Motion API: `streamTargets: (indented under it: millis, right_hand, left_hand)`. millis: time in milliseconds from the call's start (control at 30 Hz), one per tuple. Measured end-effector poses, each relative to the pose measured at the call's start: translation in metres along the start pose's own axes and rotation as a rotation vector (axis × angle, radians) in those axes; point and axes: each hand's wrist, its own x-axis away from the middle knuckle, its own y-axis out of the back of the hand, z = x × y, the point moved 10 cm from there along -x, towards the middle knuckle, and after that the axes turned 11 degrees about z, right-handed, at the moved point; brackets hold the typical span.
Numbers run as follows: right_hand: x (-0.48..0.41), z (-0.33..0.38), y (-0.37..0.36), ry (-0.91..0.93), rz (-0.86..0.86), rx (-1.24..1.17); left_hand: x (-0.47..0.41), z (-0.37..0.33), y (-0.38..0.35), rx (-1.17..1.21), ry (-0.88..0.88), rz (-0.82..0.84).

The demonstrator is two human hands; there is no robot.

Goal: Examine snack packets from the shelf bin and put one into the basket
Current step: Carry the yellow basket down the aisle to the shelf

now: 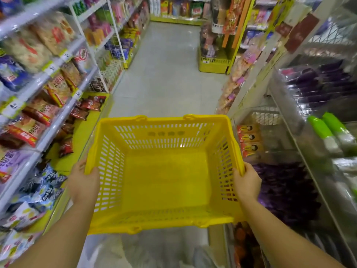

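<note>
"Hands first," said the reviewer. "What were they doing?"

"Both were busy," the assistant answered. "The left hand (83, 182) gripped the left rim of the yellow basket (160, 119), and the right hand (247, 183) gripped the right rim, each curled round the edge. The basket hung between them over the aisle, and it held nothing."

"And the packets?"

"None had been picked. Purple packets (286, 190) lay in the clear bin (309, 169) just beside the right hand, with orange packets (249, 140) beyond them. More sat on the shelves (64, 113) at the left."

"So what could have gone wrong?"

"With 2 hands on the basket, 0 were free to lift a packet. Letting 1 side go would likely have tipped the basket that way, and it might have knocked the bin. The packets also lay heaped, so a hasty reach could have dragged several out at once."
</note>
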Motion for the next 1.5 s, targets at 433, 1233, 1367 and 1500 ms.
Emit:
streamTargets:
  millis: [433,1233,1367,1500]
  right_hand:
    - [-0.071,-0.099,-0.165,-0.28,-0.101,0.082]
    - [-0.168,-0.405,-0.383,-0.366,-0.227,0.224]
    - [-0.158,-0.413,-0.387,-0.362,-0.203,0.257]
    - [-0.142,-0.424,-0.387,-0.343,-0.13,0.289]
  left_hand:
    - [-0.172,0.067,-0.173,-0.053,-0.107,0.186]
    - [-0.216,0.323,-0.504,-0.025,-0.188,0.349]
    - [-0.213,0.326,-0.509,-0.032,-0.186,0.347]
    - [-0.201,0.336,-0.502,-0.029,-0.188,0.365]
